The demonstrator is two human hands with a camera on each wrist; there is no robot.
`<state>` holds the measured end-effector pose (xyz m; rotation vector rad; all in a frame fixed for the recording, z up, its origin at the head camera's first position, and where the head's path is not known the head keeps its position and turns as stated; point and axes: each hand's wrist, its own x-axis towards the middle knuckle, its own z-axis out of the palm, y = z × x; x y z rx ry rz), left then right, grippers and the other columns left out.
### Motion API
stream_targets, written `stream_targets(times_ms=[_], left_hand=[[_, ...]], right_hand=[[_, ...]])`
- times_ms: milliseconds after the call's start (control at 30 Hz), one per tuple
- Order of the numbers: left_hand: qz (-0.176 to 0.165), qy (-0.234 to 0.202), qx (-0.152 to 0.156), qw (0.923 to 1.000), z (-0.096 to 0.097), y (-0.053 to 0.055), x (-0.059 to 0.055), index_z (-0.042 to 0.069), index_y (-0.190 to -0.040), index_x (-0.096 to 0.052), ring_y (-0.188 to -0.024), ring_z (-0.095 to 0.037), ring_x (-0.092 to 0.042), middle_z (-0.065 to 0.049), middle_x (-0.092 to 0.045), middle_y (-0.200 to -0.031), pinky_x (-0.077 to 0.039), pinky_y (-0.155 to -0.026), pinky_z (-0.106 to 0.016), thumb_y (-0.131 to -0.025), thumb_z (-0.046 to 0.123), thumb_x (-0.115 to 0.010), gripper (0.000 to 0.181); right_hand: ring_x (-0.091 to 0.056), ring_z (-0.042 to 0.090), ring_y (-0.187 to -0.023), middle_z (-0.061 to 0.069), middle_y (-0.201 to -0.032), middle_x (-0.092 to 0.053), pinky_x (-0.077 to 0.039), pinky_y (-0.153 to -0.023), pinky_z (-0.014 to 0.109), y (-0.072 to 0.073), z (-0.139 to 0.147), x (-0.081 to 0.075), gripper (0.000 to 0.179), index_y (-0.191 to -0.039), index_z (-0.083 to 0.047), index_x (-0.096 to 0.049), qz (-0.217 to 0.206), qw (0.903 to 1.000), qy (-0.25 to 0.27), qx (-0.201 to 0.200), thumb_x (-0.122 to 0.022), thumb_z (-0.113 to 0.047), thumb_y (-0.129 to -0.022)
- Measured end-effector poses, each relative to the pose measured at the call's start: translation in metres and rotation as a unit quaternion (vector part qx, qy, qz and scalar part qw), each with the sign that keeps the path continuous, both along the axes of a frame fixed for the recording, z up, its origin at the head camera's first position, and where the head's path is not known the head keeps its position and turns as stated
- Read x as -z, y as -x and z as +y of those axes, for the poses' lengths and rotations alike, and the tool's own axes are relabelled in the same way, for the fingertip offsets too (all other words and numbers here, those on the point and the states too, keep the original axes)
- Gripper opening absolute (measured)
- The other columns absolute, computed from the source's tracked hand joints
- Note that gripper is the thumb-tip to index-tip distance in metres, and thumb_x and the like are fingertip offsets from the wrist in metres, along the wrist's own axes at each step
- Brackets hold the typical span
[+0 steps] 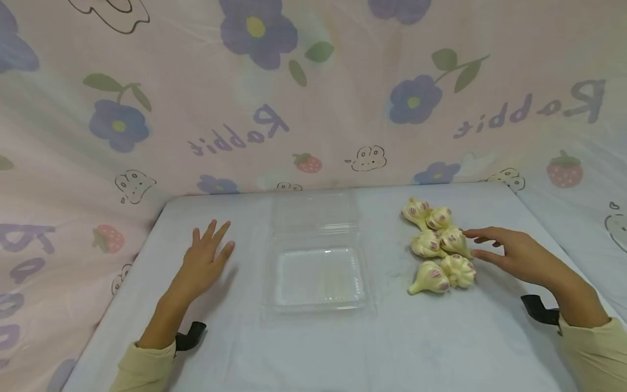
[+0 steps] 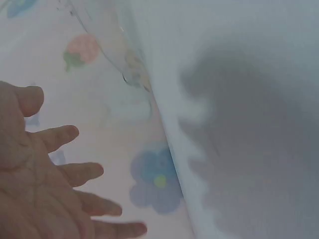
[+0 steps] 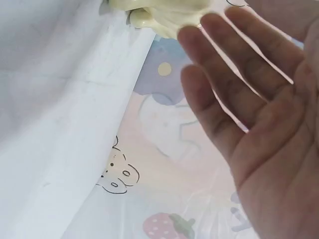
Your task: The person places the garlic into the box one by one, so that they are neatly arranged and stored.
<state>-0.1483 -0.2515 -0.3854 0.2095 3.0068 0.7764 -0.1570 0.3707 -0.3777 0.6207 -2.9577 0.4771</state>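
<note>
Several garlic bulbs [image 1: 428,243], pale with purple streaks, lie clustered on the right half of the white table. My right hand [image 1: 521,256] is at the right side of this cluster, its thumb and forefinger parted and their tips right by one garlic bulb [image 1: 454,241]. The right wrist view shows its fingers [image 3: 219,92] loosely extended, with pale garlic [image 3: 169,15] beyond the fingertips. Over the left part of the table hovers my left hand [image 1: 202,264], fingers spread and holding nothing. Between the hands lies a clear plastic clamshell box [image 1: 320,310], its lid [image 1: 313,212] folded back.
The white-covered table [image 1: 313,354] ends at a patterned curtain [image 1: 333,98] behind and at both sides. Each wrist carries a black camera mount, the left mount [image 1: 191,336] and the right mount [image 1: 539,310]. A shadow [image 2: 249,124] of the left hand falls on the tabletop.
</note>
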Motion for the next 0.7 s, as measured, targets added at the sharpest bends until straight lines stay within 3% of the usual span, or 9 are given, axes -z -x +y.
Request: stream_targets(times_ms=[133, 333, 533, 700], left_hand=[[-0.039, -0.088, 0.028, 0.9949, 0.012, -0.004, 0.000, 0.024, -0.161, -0.017, -0.152, -0.049, 0.005, -0.016, -0.008, -0.167, -0.005, -0.114, -0.079, -0.105, 0.054, -0.035, 0.065], [-0.066, -0.145, 0.042, 0.9864, 0.027, -0.011, 0.001, 0.020, -0.161, -0.018, -0.151, -0.042, -0.022, -0.015, -0.024, -0.164, -0.024, -0.120, -0.065, -0.105, 0.051, -0.039, 0.067], [-0.093, -0.141, 0.032, 0.9851, 0.036, -0.011, 0.000, 0.020, -0.160, -0.022, -0.135, -0.038, -0.049, -0.015, -0.047, -0.151, -0.047, -0.106, -0.056, -0.103, 0.050, -0.047, 0.069], [-0.124, -0.182, 0.038, 0.9746, 0.040, -0.011, -0.002, 0.011, -0.157, -0.028, -0.108, -0.029, -0.067, -0.016, -0.058, -0.138, -0.059, -0.085, -0.041, -0.102, 0.033, -0.055, 0.065]], right_hand=[[-0.064, 0.001, -0.092, -0.007, -0.107, -0.073, -0.051, -0.071, 0.021, -0.001, 0.002, 0.003, 0.038, -0.121, -0.021, -0.069, 0.013, 0.9989, 0.009, -0.045, -0.079, -0.019, -0.085], [-0.062, -0.002, -0.094, -0.012, -0.109, -0.072, -0.051, -0.071, 0.021, -0.002, 0.003, 0.009, 0.034, -0.121, -0.024, -0.070, -0.054, 0.9940, 0.021, -0.093, -0.076, -0.023, -0.087], [-0.057, -0.005, -0.093, 0.002, -0.117, -0.071, -0.051, -0.069, 0.021, 0.004, 0.000, 0.014, 0.037, -0.124, -0.015, -0.068, -0.124, 0.9881, -0.001, -0.091, -0.074, -0.024, -0.089], [-0.062, 0.000, -0.094, -0.006, -0.106, -0.071, -0.053, -0.071, 0.023, 0.008, -0.002, 0.017, 0.035, -0.119, -0.011, -0.070, -0.150, 0.9857, -0.017, -0.075, -0.076, -0.021, -0.087]])
